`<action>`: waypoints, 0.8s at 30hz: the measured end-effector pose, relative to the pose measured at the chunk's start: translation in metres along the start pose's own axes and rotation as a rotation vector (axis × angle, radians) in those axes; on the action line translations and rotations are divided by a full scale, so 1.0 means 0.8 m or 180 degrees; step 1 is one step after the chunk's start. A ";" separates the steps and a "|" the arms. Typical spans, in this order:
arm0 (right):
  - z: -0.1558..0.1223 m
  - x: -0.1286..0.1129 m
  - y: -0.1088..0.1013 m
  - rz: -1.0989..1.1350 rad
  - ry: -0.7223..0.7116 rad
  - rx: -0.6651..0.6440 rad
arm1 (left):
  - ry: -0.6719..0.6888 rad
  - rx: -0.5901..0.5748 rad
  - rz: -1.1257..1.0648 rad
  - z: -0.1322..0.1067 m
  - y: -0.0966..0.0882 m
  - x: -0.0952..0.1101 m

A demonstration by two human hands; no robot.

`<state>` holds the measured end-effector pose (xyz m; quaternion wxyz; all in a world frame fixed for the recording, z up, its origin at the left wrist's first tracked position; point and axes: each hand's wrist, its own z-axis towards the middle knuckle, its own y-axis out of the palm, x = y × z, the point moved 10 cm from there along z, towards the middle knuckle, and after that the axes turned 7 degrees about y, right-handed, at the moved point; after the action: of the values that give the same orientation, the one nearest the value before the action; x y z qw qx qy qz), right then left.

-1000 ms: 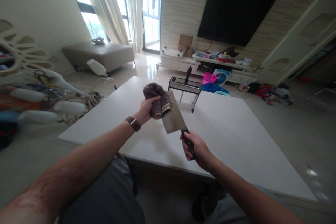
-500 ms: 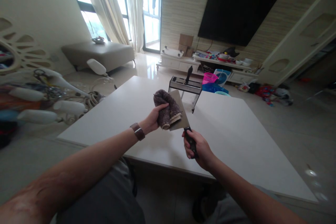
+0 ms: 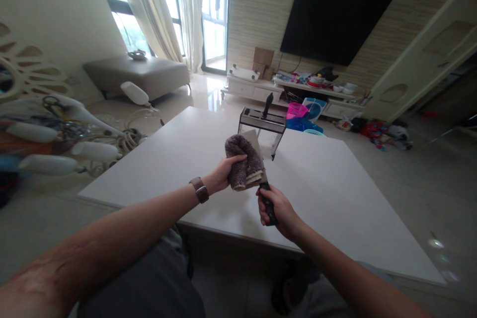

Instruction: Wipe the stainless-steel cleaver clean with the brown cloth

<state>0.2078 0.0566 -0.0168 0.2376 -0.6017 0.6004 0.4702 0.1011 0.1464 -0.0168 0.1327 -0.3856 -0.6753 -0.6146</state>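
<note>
My right hand (image 3: pixel 278 208) grips the black handle of a cleaver (image 3: pixel 255 140), whose wide steel blade points up and away over the white table (image 3: pixel 328 194). A brown folded cloth (image 3: pixel 244 161) is pressed over the lower part of the blade by my left hand (image 3: pixel 225 173), which is closed on it; a brown watch sits on that wrist. Only the blade's top corner shows above the cloth. Behind my hands a knife rack (image 3: pixel 263 120) stands on the table with one black-handled knife (image 3: pixel 267 104) upright in it.
A grey bench (image 3: pixel 137 72) stands by the windows at the back left. Cables and white objects (image 3: pixel 74 131) lie on the floor at the left. A low TV cabinet (image 3: pixel 298 92) with clutter, pink and blue baskets (image 3: pixel 303 114), stands under a wall-mounted TV (image 3: pixel 331 22).
The cloth in my left hand has slid down the blade toward the handle, covering most of it. The cleaver has tilted more upright and moved slightly right.
</note>
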 end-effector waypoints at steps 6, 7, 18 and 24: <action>-0.001 0.000 0.002 -0.0119 -0.0032 0.0001 | 0.0158 0.0042 0.0041 0.005 -0.007 0.007; -0.001 0.000 0.002 -0.0136 -0.0036 -0.0007 | 0.0178 0.0040 0.0044 0.006 -0.008 0.008; -0.004 0.007 0.008 -0.0369 -0.0011 -0.0124 | 0.0444 0.0111 0.0066 0.022 -0.024 0.035; -0.005 0.007 0.008 -0.0492 -0.0032 -0.0134 | 0.0542 0.0186 0.0067 0.024 -0.032 0.056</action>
<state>0.2020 0.0492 -0.0180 0.2636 -0.6488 0.5409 0.4659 0.0594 0.1821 -0.0101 0.2073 -0.3350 -0.6751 -0.6238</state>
